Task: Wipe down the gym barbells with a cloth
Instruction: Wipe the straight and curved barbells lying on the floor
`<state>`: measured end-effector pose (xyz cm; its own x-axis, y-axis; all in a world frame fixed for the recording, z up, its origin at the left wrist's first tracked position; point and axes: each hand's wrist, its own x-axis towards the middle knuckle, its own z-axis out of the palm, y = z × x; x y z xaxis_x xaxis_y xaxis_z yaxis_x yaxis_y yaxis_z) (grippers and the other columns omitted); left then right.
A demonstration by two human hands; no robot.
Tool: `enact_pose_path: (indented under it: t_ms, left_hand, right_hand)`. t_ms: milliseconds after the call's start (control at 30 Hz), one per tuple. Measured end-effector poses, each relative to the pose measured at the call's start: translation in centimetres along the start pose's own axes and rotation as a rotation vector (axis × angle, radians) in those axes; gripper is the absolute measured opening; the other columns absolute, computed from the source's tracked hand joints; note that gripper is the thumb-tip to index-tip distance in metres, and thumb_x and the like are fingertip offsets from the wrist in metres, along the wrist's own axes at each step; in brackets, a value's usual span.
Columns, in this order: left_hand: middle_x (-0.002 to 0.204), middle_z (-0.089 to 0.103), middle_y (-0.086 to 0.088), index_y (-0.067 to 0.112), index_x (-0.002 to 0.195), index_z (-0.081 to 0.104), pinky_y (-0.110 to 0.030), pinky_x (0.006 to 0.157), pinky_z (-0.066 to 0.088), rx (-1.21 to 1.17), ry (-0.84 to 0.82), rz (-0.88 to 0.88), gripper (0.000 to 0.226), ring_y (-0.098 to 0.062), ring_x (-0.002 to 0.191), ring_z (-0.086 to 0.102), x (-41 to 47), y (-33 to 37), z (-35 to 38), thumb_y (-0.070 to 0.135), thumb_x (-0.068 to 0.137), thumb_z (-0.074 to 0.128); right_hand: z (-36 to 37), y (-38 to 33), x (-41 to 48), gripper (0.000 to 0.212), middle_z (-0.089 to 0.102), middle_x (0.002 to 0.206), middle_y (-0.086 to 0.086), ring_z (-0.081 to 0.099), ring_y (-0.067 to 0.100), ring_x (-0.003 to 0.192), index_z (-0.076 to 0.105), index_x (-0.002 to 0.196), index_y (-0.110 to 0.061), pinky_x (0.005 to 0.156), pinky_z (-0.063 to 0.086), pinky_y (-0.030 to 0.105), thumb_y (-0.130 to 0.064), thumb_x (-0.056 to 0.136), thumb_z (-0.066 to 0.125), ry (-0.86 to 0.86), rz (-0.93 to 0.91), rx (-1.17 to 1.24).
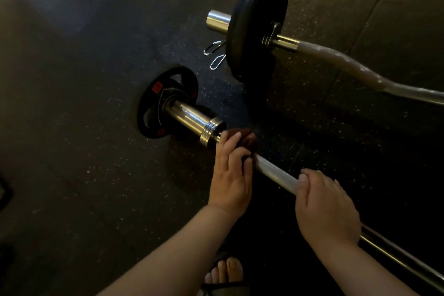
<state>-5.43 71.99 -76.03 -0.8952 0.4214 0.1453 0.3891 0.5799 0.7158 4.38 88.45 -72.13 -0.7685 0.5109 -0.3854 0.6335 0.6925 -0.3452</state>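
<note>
A barbell lies on the dark rubber floor, its wrapped shaft (274,174) running from lower right up to a chrome sleeve (192,119) with a small black plate (153,103) on its end. My left hand (231,176) grips a dark brown cloth (245,137) wrapped round the shaft just beside the sleeve collar. My right hand (324,209) grips the shaft lower down, fingers curled over it. Part of the cloth is hidden under my left fingers.
A second curved barbell (355,69) with a large black plate (257,24) lies behind. Two spring collar clips (215,54) sit on the floor by that plate. My sandalled foot (225,271) stands below the hands. More bars (408,259) lie at lower right.
</note>
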Motion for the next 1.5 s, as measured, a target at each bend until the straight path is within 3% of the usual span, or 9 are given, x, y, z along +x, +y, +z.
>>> enact_pose_path:
  t_ms: [167, 367, 567, 733, 833, 967, 1133, 1367, 1500]
  left_hand:
    - [0.148, 0.047, 0.0, 0.018, 0.119, 0.061, -0.048, 0.125, 0.022, 0.146, -0.076, 0.097, 0.019, -0.018, 0.154, 0.022, 3.2, -0.9, -2.1, 0.02, 0.104, 0.051]
    - [0.165, 0.008, 0.017, 0.028, 0.128, 0.044, -0.046, 0.124, 0.006, -0.04, -0.043, -0.061, 0.025, -0.018, 0.157, -0.01, -1.4, 0.2, 0.6, 0.032, 0.104, 0.047]
    - [0.157, 0.034, 0.007, 0.029, 0.122, 0.05, -0.043, 0.125, 0.017, 0.067, -0.079, 0.045, 0.018, -0.015, 0.157, 0.011, 1.7, -1.0, -2.1, 0.027, 0.104, 0.05]
    - [0.138, 0.05, 0.018, 0.034, 0.121, 0.057, -0.042, 0.124, 0.026, -0.138, 0.112, -0.249, 0.022, 0.003, 0.145, 0.029, 2.2, 2.8, -0.6, 0.029, 0.101, 0.049]
    - [0.13, 0.057, 0.016, 0.031, 0.122, 0.063, -0.041, 0.123, 0.024, 0.021, 0.02, -0.109, 0.025, -0.001, 0.143, 0.033, 0.3, 5.8, 1.5, 0.034, 0.103, 0.046]
    - [0.137, 0.056, 0.01, 0.027, 0.133, 0.063, -0.037, 0.121, 0.028, 0.12, -0.091, 0.102, 0.032, -0.005, 0.143, 0.036, 0.2, 3.4, 0.1, 0.032, 0.106, 0.047]
    - [0.14, 0.042, 0.015, 0.024, 0.131, 0.06, -0.045, 0.121, 0.032, 0.096, 0.048, -0.181, 0.031, -0.007, 0.141, 0.035, 2.5, 2.4, -0.9, 0.033, 0.104, 0.047]
    - [0.146, 0.048, 0.01, 0.026, 0.137, 0.058, -0.033, 0.126, 0.019, 0.229, -0.103, 0.085, 0.035, -0.006, 0.149, 0.025, 0.6, 2.6, -0.4, 0.034, 0.104, 0.048]
    - [0.145, 0.043, 0.011, 0.021, 0.133, 0.06, -0.046, 0.122, 0.031, 0.087, 0.043, -0.13, 0.034, -0.006, 0.145, 0.03, 2.2, 1.5, -1.3, 0.032, 0.103, 0.046]
  right_hand:
    - [-0.3, -0.1, 0.2, 0.056, 0.066, 0.126, -0.004, 0.058, 0.016, 0.124, 0.058, 0.135, -0.023, 0.115, 0.039, 0.043, -0.045, 0.104, 0.018, 0.0, 0.012, 0.011]
    - [-0.2, -0.3, -0.2, 0.059, 0.062, 0.133, -0.011, 0.053, 0.009, 0.13, 0.055, 0.138, -0.027, 0.121, 0.032, 0.037, -0.047, 0.102, 0.013, -0.02, 0.006, -0.02]
    - [0.1, 0.0, -0.1, 0.061, 0.065, 0.13, -0.008, 0.056, 0.012, 0.126, 0.058, 0.135, -0.024, 0.12, 0.032, 0.038, -0.046, 0.102, 0.012, -0.002, -0.012, -0.015]
    - [-0.3, -0.3, 0.0, 0.055, 0.065, 0.13, -0.006, 0.055, 0.013, 0.126, 0.057, 0.136, -0.024, 0.115, 0.038, 0.039, -0.044, 0.104, 0.018, -0.003, 0.016, -0.004]
    - [-0.2, -0.8, -0.2, 0.053, 0.067, 0.125, -0.007, 0.058, 0.013, 0.122, 0.059, 0.133, -0.024, 0.111, 0.042, 0.041, -0.043, 0.104, 0.019, -0.009, 0.058, -0.056]
    - [-0.5, -0.7, -0.4, 0.055, 0.065, 0.125, -0.01, 0.057, 0.009, 0.121, 0.057, 0.135, -0.027, 0.11, 0.043, 0.038, -0.046, 0.102, 0.016, -0.031, 0.045, -0.036]
    - [-0.8, -0.6, -0.5, 0.058, 0.063, 0.132, -0.009, 0.053, 0.012, 0.129, 0.056, 0.138, -0.026, 0.117, 0.036, 0.039, -0.046, 0.102, 0.015, -0.037, 0.019, -0.009]
    - [-1.0, -0.8, -0.3, 0.058, 0.061, 0.134, -0.01, 0.052, 0.01, 0.13, 0.054, 0.139, -0.027, 0.117, 0.036, 0.038, -0.046, 0.101, 0.015, -0.065, 0.052, -0.005]
    - [-0.8, -0.5, -0.6, 0.059, 0.062, 0.135, -0.007, 0.053, 0.012, 0.13, 0.055, 0.139, -0.025, 0.118, 0.035, 0.04, -0.046, 0.102, 0.014, -0.043, 0.009, 0.003]
